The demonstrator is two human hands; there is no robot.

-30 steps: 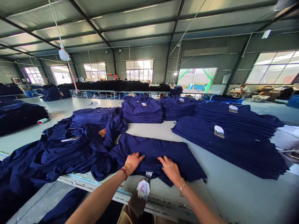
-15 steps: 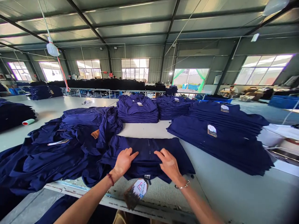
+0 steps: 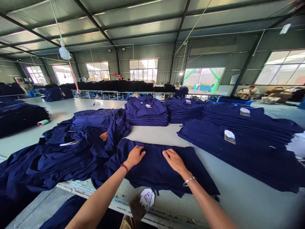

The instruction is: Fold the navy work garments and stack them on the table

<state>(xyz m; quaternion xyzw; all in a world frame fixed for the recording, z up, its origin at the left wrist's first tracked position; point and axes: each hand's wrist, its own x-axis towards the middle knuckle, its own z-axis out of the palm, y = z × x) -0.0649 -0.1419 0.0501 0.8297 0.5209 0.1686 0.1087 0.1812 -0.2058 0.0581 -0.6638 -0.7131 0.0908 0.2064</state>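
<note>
smoothing a navy cotton work garment (image 3: 154, 173) on the grey table (image 3: 147, 135), left hand (image 3: 135, 156) and right hand (image 3: 175, 161) palm-down on its upper part, fingers (image 3: 140, 152) spread and lightly curved, pinching nothing. flat palms look meant to press the soft woven cloth level. folded stack (image 3: 146, 116) sits just beyond the garment, edges squared. rumpled navy heap (image 3: 78, 149) touches its left side. printed card hang tag (image 3: 147, 197) dangles below its near edge.

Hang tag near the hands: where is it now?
In the head view, the white hang tag sits at the table's near edge between the left forearm and right forearm, just below the navy garment.
</note>
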